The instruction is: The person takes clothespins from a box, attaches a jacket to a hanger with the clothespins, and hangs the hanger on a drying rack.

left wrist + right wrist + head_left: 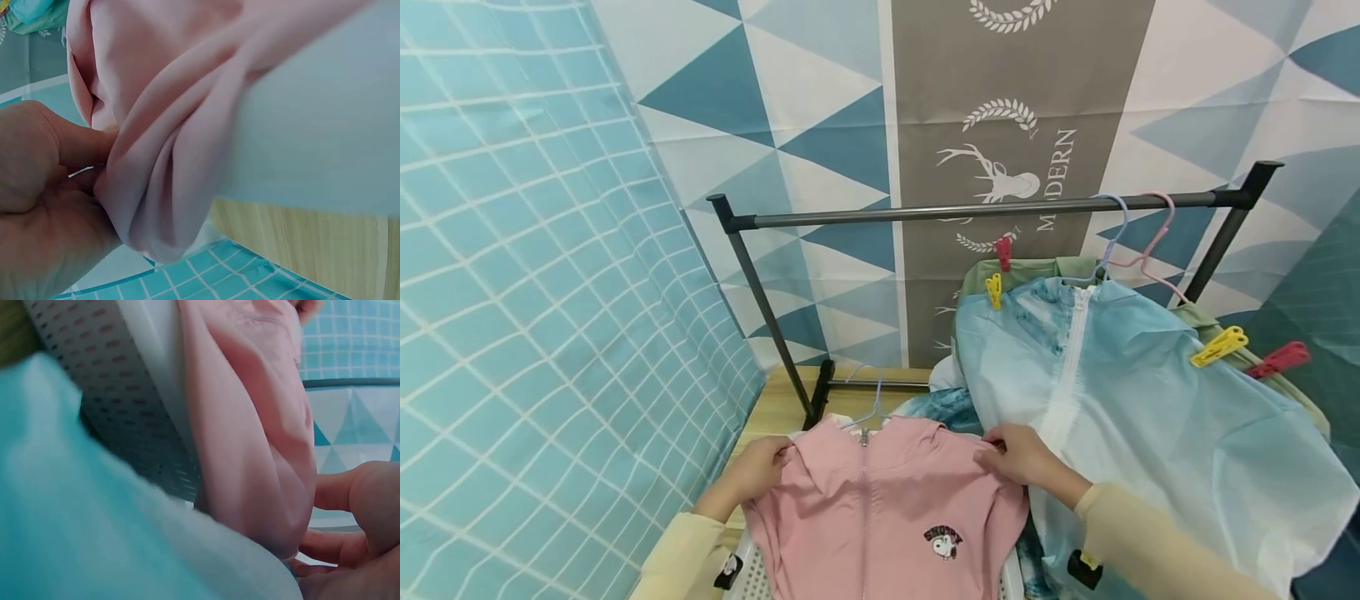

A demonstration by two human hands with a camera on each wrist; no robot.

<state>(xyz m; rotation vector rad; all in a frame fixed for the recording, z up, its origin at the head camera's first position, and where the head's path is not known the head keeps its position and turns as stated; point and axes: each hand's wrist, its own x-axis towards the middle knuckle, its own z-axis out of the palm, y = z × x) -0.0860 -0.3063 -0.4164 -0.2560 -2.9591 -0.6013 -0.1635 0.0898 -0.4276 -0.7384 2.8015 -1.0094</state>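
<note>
A pink zip-up jacket (895, 492) with a small cartoon dog print hangs spread between my hands in the head view. A pale blue hanger (877, 405) pokes out of its neck. My left hand (756, 468) pinches one shoulder; in the left wrist view, thumb and fingers grip the bunched pink cloth (169, 150). At the other shoulder my right hand (1021, 457) pinches the fabric, and the right wrist view shows its thumb and fingers at the cloth's edge (256, 437). Below the jacket stands a white perforated basket (119, 381), mostly covered.
A black clothes rack (925, 213) spans the back. On its right hang a blue-white jacket (1135, 392) and green garment, with yellow clothespins (1219, 346) and red clothespins (1279, 360). A pink hanger (1159, 237) hooks over the bar. Blue grid cloth (527, 275) covers the left side.
</note>
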